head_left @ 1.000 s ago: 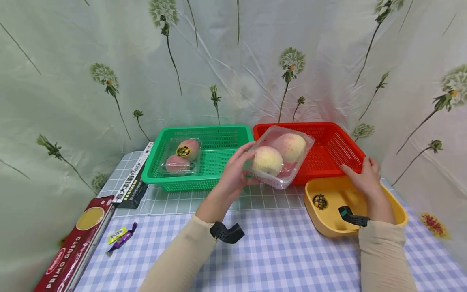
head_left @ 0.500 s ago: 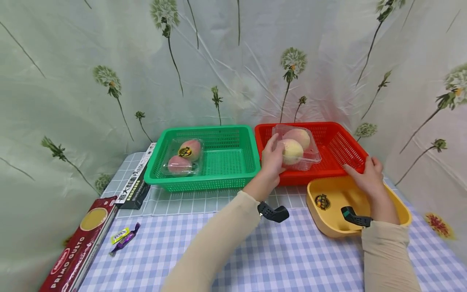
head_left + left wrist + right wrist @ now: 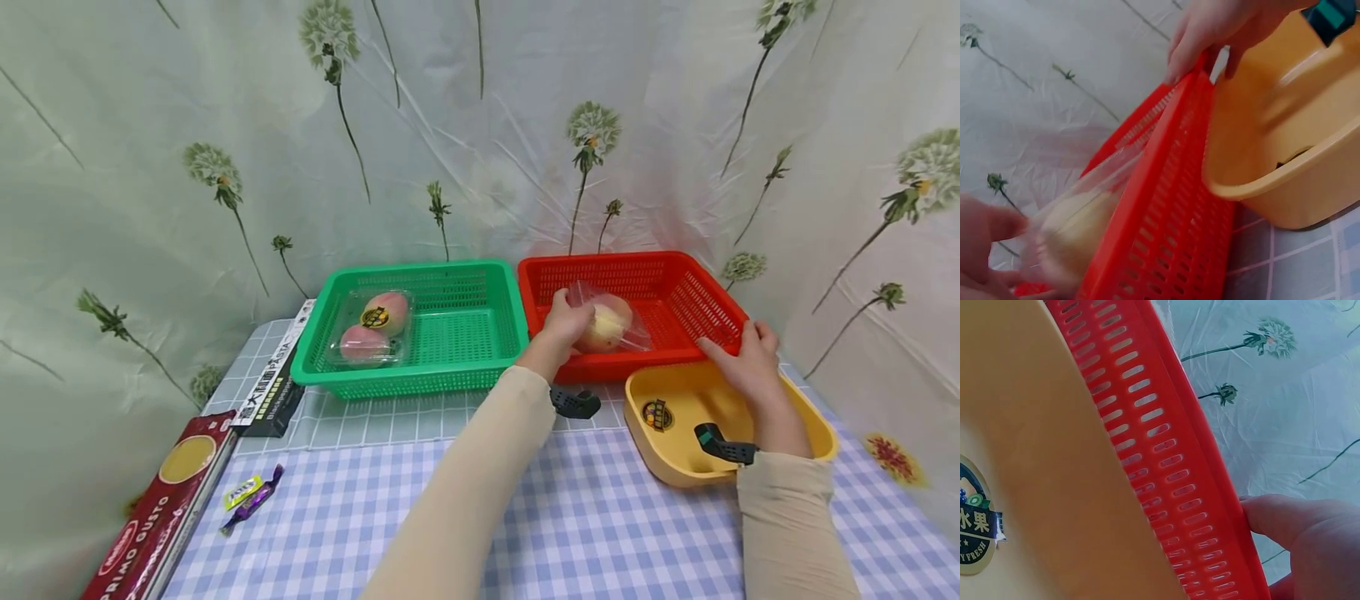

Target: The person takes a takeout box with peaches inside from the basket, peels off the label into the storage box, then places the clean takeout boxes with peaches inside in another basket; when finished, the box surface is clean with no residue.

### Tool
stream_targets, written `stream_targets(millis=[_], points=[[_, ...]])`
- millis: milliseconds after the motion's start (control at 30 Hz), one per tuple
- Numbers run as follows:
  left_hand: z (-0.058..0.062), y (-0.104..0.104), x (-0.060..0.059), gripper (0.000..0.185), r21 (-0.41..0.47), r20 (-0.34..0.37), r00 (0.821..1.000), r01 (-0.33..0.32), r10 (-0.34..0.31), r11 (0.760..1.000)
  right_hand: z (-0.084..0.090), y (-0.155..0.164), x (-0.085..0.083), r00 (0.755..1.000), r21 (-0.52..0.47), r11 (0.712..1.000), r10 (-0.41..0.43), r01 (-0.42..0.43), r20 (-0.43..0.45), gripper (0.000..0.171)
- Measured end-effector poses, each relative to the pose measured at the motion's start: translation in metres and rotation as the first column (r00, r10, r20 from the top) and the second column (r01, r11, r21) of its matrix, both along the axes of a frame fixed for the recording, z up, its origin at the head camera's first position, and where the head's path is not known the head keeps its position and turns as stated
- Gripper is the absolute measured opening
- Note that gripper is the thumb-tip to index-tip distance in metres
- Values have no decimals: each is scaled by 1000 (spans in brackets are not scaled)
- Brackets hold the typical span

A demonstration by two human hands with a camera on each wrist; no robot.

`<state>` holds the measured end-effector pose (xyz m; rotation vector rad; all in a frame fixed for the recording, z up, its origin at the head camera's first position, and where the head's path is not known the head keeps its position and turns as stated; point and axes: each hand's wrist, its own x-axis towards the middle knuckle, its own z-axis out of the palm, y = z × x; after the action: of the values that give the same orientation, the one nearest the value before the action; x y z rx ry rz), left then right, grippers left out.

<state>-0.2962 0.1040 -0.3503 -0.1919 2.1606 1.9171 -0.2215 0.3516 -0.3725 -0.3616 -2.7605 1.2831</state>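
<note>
My left hand [image 3: 564, 325] grips a clear plastic container of peaches [image 3: 609, 323] at its left side. The container is down inside the left part of the red basket [image 3: 671, 317], just behind the front rim. In the left wrist view the pale peach [image 3: 1079, 228] shows through the plastic, blurred, beside the basket wall [image 3: 1166, 231]. My right hand [image 3: 753, 367] holds the red basket's front right corner, thumb [image 3: 1272, 515] over the rim in the right wrist view. Part of the container is hidden behind my left hand.
A yellow basin [image 3: 693, 392] with a dark round sticker [image 3: 658, 414] stands before the red basket. A green basket [image 3: 423, 372] on the left holds another peach pack [image 3: 372, 329]. Pasta boxes [image 3: 168, 492] and two wrapped candies [image 3: 251, 500] lie at the left.
My left hand has carried the peach container rightward from between the baskets and lowered it into the red one. The right hand has kept its hold on the corner.
</note>
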Motion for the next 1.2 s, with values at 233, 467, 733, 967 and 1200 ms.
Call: stream_targets(millis=[233, 467, 733, 967, 1200], points=[[-7, 5, -4, 58, -211, -11, 992, 120, -125, 970, -1, 3, -3, 1000, 30, 999, -10, 11, -16, 93], [-4, 8, 10, 58, -420, -13, 980, 175, -199, 891, -4, 2, -2, 1000, 10, 1000, -13, 13, -18, 94], [-1, 11, 15, 47, -655, -25, 950, 219, -311, 724, -2, -4, -1, 999, -15, 999, -33, 33, -19, 92], [-8, 15, 13, 37, -679, -185, 937, 95, -295, 728, -2, -2, 0, 999, -14, 1000, -28, 27, -19, 92], [-14, 7, 19, 28, -523, -480, 851, -82, -214, 848, -4, -2, 0, 1000, 30, 999, -28, 28, 2, 92]])
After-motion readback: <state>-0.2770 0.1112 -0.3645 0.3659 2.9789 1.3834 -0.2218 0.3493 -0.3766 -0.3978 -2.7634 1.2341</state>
